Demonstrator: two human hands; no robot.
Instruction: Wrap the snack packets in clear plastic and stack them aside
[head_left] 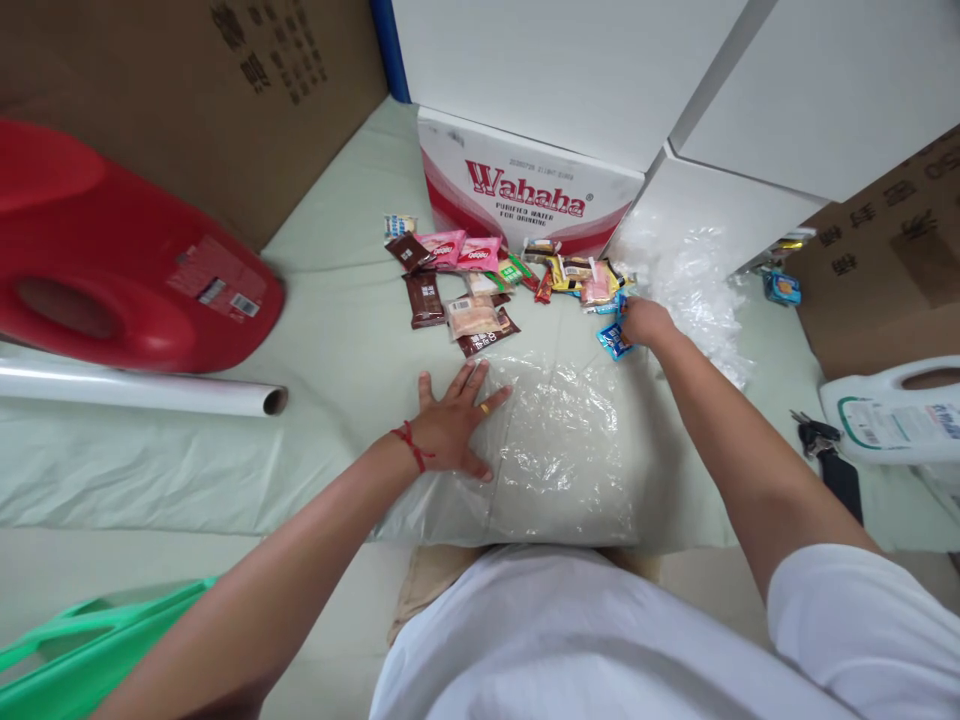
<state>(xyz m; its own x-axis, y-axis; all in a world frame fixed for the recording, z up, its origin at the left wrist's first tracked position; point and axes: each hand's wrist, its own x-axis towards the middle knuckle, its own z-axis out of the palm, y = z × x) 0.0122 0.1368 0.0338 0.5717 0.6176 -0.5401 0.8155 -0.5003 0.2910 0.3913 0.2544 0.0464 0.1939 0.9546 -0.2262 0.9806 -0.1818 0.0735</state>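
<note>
Left hand (452, 428), fingers spread, on clear plastic (562, 455), mid-frame.
Right hand (645, 322) at blue packet (614, 341), centre-right, pinch unclear; packet likely light, slippery, best held by its edge.

The plastic film (559, 450) lies at the table's (345, 320) near edge, with the left hand (454, 430) on its left part. Behind the film, snack packets (510, 272) run sideways, some overlapping, in front of the Wahaha carton (532, 185). The right hand (646, 325) is at their right end; a heap of plastic (697, 290) lies beyond it, to the right. Far left, the roll (142, 387) lies before the jug (135, 240). Far right, keys (814, 430) lie just left of the bottle (892, 420) (another packet (782, 287), hard to make out, seems to sit behind them).
</note>
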